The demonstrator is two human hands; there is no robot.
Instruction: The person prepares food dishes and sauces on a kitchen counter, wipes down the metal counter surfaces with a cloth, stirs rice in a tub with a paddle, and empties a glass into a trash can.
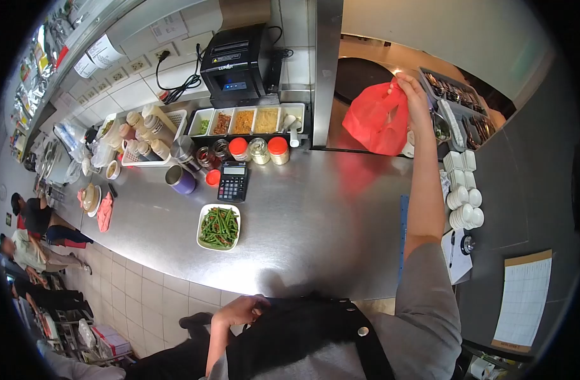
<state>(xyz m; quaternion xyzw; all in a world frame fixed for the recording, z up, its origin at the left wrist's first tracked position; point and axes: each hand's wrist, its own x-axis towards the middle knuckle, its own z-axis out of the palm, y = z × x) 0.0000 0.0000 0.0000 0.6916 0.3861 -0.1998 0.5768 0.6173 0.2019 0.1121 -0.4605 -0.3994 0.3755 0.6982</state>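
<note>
My right hand (413, 98) is stretched out to the pass-through opening, closed on the gathered handles of a red plastic bag (373, 120). The bag hangs bulging at the opening's edge; its contents are hidden. Down at my waist, my left hand (239, 311) rests against the black apron (283, 335) with its fingers curled; what they hold, if anything, is hidden. A square white dish of green beans (219, 227) sits on the steel counter (315, 234), with a black calculator (233, 182) just behind it.
Behind the calculator stand lidded jars (259, 151), a topping tray (244, 120) and a receipt printer (234, 68). A purple cup (180, 180) and a bottle basket (152, 138) are to the left. On the right are cutlery boxes (454, 92) and stacked white dishes (461, 199). Other people (39, 221) stand far left.
</note>
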